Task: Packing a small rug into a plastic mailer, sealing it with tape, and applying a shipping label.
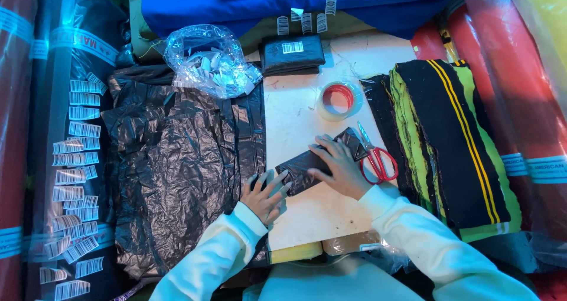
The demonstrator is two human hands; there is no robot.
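Fingers of both my hands press flat, spread, on a small black plastic-wrapped packet [319, 162] at the white board's [295, 112] middle: left hand [264, 196] on its near end, right hand [338, 170] on its far half. Far left, striped white label strips [74, 159] line a dark roll. Crumpled black bags [177, 159] follow, a clear bag of tags [209, 62] behind. Rightward sit a tape ring [338, 99], red scissors [378, 162], then stacked black-green cloth [449, 147]. Bare board shows only around the packet.

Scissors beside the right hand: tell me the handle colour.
Red handles on the scissors, seen in the head view, beside the right hand.
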